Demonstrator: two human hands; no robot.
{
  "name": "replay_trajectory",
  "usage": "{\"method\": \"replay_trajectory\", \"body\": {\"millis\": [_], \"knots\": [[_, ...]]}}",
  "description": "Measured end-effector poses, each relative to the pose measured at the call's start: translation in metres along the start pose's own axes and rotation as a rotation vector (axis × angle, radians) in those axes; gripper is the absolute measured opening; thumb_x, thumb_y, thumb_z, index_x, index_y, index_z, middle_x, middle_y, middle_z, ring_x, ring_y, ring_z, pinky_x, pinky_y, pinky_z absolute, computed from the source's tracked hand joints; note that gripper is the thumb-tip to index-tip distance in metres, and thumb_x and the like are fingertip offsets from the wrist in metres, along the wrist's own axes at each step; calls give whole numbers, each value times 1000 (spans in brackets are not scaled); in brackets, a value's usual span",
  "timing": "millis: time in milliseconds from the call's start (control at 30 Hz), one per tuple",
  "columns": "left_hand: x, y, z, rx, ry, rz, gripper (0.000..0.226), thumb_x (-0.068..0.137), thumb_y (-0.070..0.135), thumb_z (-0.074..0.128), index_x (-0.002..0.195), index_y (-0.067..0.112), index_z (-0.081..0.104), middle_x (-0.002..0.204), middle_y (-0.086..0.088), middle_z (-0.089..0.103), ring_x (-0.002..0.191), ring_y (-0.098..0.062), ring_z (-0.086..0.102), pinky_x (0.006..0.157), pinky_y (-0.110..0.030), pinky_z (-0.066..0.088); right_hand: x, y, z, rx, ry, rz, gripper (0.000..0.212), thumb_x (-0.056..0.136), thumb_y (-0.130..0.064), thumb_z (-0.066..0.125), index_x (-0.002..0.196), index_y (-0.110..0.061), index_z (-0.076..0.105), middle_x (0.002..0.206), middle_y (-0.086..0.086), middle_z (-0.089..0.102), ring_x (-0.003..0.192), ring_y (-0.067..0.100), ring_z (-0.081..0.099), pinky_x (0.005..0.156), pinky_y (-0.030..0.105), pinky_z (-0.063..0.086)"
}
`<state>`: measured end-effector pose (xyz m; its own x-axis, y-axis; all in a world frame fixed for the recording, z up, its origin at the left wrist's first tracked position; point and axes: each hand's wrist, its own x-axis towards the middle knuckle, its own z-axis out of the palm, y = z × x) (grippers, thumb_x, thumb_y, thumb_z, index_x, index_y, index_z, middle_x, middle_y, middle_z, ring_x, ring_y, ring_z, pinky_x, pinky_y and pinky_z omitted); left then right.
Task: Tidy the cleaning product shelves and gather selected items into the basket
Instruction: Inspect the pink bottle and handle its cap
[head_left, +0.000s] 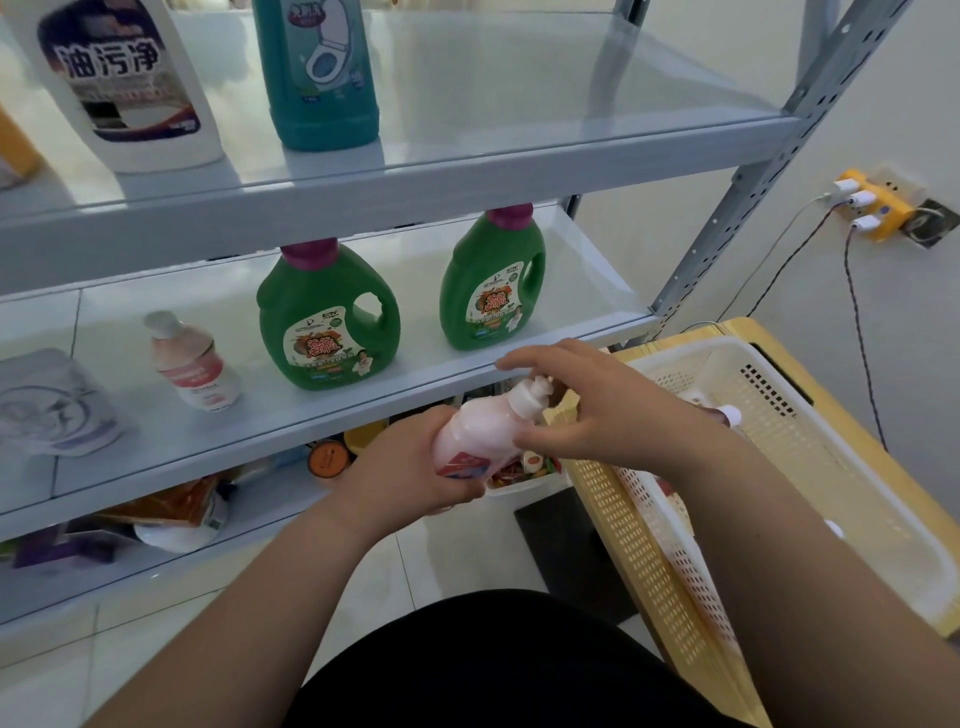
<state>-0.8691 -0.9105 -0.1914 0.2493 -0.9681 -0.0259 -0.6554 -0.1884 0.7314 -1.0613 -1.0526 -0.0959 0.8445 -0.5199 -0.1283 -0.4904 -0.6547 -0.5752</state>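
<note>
Left hand grips the pink plastic pump bottle by its base, tilted, just left of the white perforated plastic basket; right hand curls round its white pump neck. Best carried two-handed rightward, then lowered inside the rim

The top shelf before me carries a white jug on the left, with a teal bottle beside it. My middle shelf holds, left to right, a white pouch, a small pink bottle, one green jug and a second green jug.
</note>
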Motion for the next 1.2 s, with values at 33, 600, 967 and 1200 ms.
{"method": "replay_trajectory", "body": {"millis": [33,600,967,1200], "knots": [[0,0,2,-2,1,-9,53,55,56,81,99,62,51,97,50,52,89,23,53,58,3,38,1,2,1,-36,8,37,42,83,-64,66,121,-48,56,111,-21,58,97,0,56,78,23,47],[-3,8,13,-116,-2,-64,71,56,49,88,107,77,47,100,48,59,94,22,57,63,6,38,-17,28,-20,301,172,-62,44,80,-15,76,108,-44,61,100,-17,62,88,12,63,75,28,60],[-3,6,13,-9,-46,-88,61,59,49,86,113,48,60,89,32,65,88,14,59,58,-2,40,-12,20,-8,83,64,-117,29,82,-24,80,107,-36,71,98,-20,68,96,2,62,77,18,53],[-3,2,8,21,-76,-113,60,55,55,81,109,46,58,89,25,66,83,9,60,59,-13,43,-2,16,-3,-23,-6,25,44,84,-68,65,115,-37,64,94,-19,62,85,2,60,68,19,46]]}}
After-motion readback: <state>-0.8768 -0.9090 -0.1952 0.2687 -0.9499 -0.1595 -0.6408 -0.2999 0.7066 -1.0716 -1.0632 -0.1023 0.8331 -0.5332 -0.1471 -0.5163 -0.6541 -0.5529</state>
